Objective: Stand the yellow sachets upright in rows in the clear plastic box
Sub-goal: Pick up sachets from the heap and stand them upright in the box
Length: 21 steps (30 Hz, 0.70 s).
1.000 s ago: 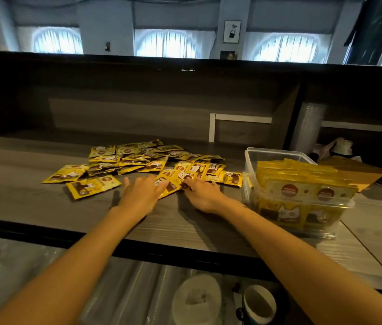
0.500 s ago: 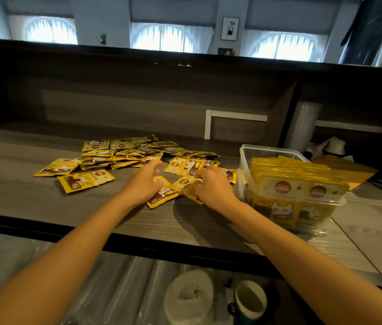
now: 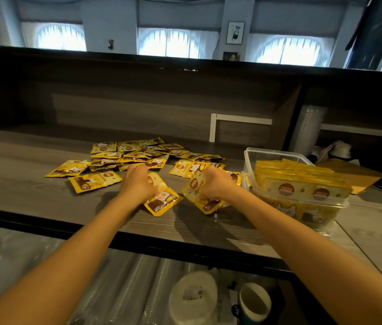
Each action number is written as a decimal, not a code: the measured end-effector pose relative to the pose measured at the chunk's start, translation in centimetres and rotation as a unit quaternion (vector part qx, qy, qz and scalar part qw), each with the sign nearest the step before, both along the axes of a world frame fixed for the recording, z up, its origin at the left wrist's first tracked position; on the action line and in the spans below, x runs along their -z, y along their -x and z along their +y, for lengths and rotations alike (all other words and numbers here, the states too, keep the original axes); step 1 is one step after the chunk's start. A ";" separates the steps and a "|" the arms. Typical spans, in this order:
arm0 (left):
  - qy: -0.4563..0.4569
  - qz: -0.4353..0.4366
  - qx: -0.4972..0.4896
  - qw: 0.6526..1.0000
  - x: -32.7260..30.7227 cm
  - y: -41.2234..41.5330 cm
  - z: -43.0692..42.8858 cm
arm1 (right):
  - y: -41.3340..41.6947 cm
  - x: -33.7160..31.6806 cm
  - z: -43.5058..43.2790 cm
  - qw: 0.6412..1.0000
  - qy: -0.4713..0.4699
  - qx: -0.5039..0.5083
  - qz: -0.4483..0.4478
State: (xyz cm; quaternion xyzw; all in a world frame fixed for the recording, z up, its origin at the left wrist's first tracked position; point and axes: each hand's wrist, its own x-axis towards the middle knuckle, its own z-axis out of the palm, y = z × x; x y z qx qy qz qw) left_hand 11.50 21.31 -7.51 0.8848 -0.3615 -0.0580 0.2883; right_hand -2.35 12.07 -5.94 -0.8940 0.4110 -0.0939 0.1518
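Observation:
Several loose yellow sachets (image 3: 138, 156) lie scattered flat on the grey wooden counter (image 3: 33, 191). My left hand (image 3: 136, 184) grips one yellow sachet (image 3: 162, 200) near the counter's middle, its lower end sticking out toward me. My right hand (image 3: 213, 184) grips a small bunch of sachets (image 3: 197, 195), held tilted just above the counter. To the right stands the clear plastic box (image 3: 276, 156), with rows of yellow sachets (image 3: 302, 181) upright inside it; its far end shows bare plastic.
A brown cardboard piece (image 3: 358, 174) lies behind the box at the right. A dark raised back wall runs behind the counter. Below the front edge stand a white roll (image 3: 192, 299) and a dark cup (image 3: 254, 306) on plastic-wrapped stock.
Both hands closed on sachets from the near edge of the pile and drew them toward me, lifting them off the counter. The view shifted slightly.

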 end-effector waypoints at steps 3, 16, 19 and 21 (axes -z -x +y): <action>0.057 -0.015 -0.018 0.998 -0.2 0.1 0.2 | 0.3 -0.4 0.7 0.999 0.025 -0.019 -0.040; 0.319 -0.060 0.019 0.946 -7.5 5.8 -1.6 | 4.3 -7.9 -2.0 0.906 0.078 0.067 -0.411; 0.350 -0.068 0.063 0.932 -8.3 7.4 -3.1 | 6.8 -8.8 -3.7 0.885 0.108 0.095 -0.442; 0.364 -0.071 0.095 0.924 -8.6 8.7 -4.4 | 8.6 -9.0 -5.0 0.877 0.125 0.122 -0.448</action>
